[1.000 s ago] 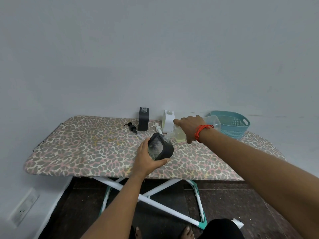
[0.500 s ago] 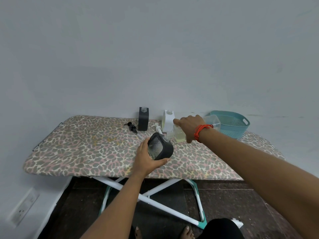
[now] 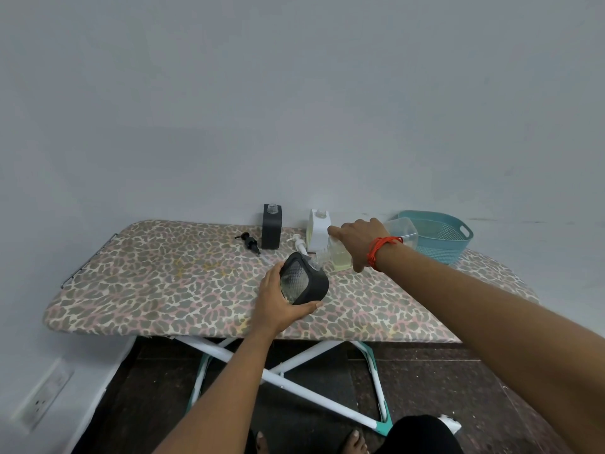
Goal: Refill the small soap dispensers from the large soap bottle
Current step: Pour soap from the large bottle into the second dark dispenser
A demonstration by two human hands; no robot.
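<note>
Hands met over the middle of a leopard-print ironing board [image 3: 163, 273]. The left hand [image 3: 278, 301] gripped a small tilted dispenser [image 3: 306, 283], a dark shell with a clear, textured face. Its fingers were curled under the base and its thumb lay along the near side. The dispenser leaned with its open neck pointing up and away, toward the right hand [image 3: 357, 242]. That hand, with an orange band [image 3: 376, 252] on its wrist, was wrapped over the large soap bottle [image 3: 340, 257], fingers curled round the clear body. The bottle lay tipped nearly flat, base toward the right and mouth toward the tilted dispenser. Pale yellow liquid was pooled in its lower side. The mouth sat right at the dispenser's neck, though it could not be told whether the two touched or whether soap was running.

Near the board's far edge, by the wall, a dark upright dispenser [image 3: 271, 226] and a white dispenser [image 3: 318, 229] stood uncapped, a little apart. A black pump [image 3: 248, 241] lay just left of the dark one, and a white pump [image 3: 298, 244] lay between the two. A teal basket [image 3: 438, 237] stood at the far right end, behind the bottle's base.
</note>
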